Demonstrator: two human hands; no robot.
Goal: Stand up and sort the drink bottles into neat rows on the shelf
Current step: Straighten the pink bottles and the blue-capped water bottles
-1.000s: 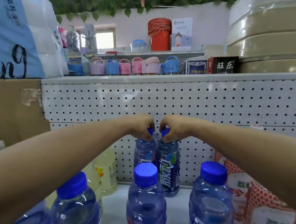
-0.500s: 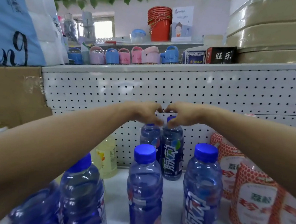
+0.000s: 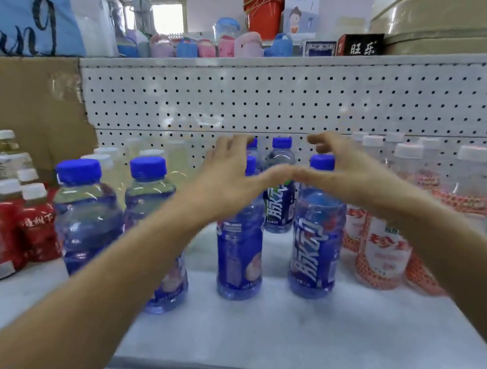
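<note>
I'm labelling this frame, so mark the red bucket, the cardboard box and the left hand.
red bucket [image 3: 263, 15], head view, front wall.
cardboard box [image 3: 30, 98], head view, front face.
left hand [image 3: 230, 180], head view, back of hand.

Your arms are bare to the frame edge, no sleeves; left hand [image 3: 225, 179] and right hand [image 3: 341, 176] wear nothing.

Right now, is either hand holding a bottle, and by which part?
Nothing is held. The left hand and right hand hover with fingers spread above the blue-capped bottles, gripping none.
</note>
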